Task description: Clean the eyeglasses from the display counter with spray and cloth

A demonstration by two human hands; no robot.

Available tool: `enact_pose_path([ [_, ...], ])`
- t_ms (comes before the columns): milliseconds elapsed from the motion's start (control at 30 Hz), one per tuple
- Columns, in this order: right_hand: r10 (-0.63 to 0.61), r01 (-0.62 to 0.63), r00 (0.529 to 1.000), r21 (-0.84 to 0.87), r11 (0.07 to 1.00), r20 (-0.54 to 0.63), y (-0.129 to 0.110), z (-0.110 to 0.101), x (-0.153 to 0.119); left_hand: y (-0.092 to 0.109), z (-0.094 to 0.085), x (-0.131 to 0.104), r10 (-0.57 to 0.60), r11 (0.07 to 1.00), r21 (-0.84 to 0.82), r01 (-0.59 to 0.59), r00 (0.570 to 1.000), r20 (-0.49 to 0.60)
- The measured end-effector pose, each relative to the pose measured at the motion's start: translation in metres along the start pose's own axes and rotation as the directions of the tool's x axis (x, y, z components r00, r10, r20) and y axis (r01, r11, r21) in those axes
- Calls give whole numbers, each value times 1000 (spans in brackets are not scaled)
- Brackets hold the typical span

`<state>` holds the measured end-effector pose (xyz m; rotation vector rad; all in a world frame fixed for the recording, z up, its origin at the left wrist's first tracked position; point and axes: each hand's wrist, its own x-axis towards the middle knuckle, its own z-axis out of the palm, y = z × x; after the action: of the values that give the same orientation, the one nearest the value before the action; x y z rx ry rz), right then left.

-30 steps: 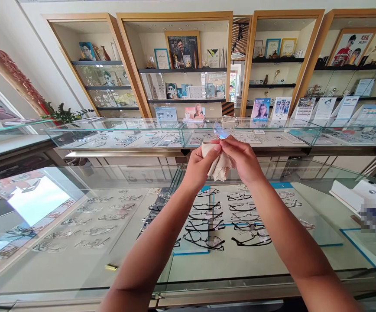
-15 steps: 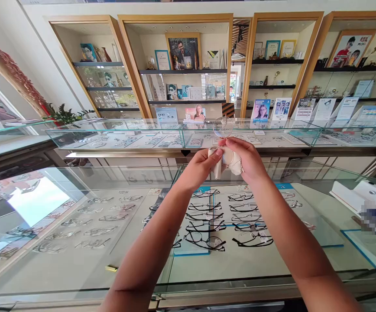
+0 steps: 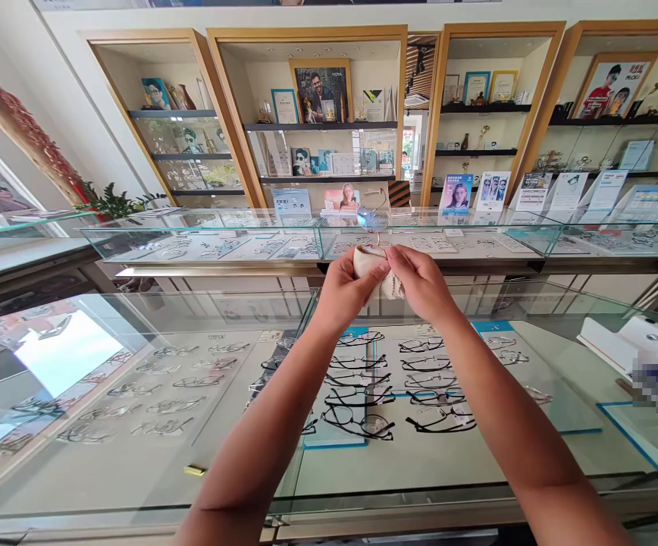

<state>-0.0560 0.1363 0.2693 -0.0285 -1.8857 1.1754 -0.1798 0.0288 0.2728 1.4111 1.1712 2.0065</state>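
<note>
Thin-rimmed, gold-toned wire eyeglasses with round clear lenses (image 3: 373, 218), held up between my hands above the near counter. One lens stands clear at the top, slightly tilted and bearing a bluish sheen; the lower part disappears into a soft, matte cream cloth with a zigzag-cut edge (image 3: 368, 264). Compared with half a second ago, the exposed lens has shifted to my left, and the cloth, then spread with a round lens showing against it, is now bunched around the lower part.

My left hand (image 3: 341, 290) is closed, fingers curled behind the cloth and thumb pressed over its front. My right hand (image 3: 425, 284) is also closed, thumb and fingertips pinched at the cloth's right side, close to my left thumb; how much of the wire lies inside this pinch I cannot tell.

Below my forearms, the flat, transparent glass-topped display counter (image 3: 249, 485) contains rows of dark, slender-framed spectacles (image 3: 357, 421) on pale boards edged in blue. A small, shiny yellow-gold block (image 3: 194, 470) sits to the left, well apart from them. Beyond my hands runs a second glass display case with greenish edges (image 3: 209, 221), backed by tall, open-fronted cabinets framed in honey-coloured wood (image 3: 306, 32).
</note>
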Motion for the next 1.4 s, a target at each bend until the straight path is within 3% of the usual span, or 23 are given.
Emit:
enact_pose_path([
  [100, -66, 68, 998, -141, 988, 13, -4, -4, -2, -2, 7, -2, 0, 999, -50, -1, 1000, -10],
  [233, -61, 87, 990, -202, 976, 127, -6, -11, -1, -4, 9, -3, -8, 997, -79, 6, 1000, -29],
  [467, 34, -7, 948, -86, 996, 316, -11, -21, -4, -5, 2, 1, -7, 995, -97, 2, 999, -51],
  [533, 41, -49, 958, 22, 999, 285, -12, -20, -2, -5, 0, 1, -9, 996, -86, 4, 999, -53],
  [633, 54, -81, 990, 210, 974, 133, -10, -12, 3, -4, -1, -1, -38, 997, -64, 39, 999, 19],
  [767, 95, -87, 995, 293, 952, -14, -4, 0, 6, -4, 1, -4, -67, 995, -64, 77, 988, 140],
  [833, 91, -81, 996, 316, 945, -17, -3, 3, 5, -6, 3, -4, -61, 995, -73, 72, 988, 139],
  [1000, 50, -54, 999, 367, 929, 20, -10, 4, 2, -8, 10, -5, 5, 997, -72, -3, 1000, 22],
  [1133, 0, 5, 1000, 338, 941, -17, -12, 5, 0, -6, 15, -7, 79, 996, -30, -80, 996, -28],
  [1200, 13, 5, 999, 361, 933, -45, -9, 6, 1, -5, 13, -7, 58, 998, -15, -59, 998, -8],
  [1400, 262, -194, 964, 567, 800, -39, 1, 0, 8, -5, -8, -1, -151, 987, -27, 159, 969, 196],
])
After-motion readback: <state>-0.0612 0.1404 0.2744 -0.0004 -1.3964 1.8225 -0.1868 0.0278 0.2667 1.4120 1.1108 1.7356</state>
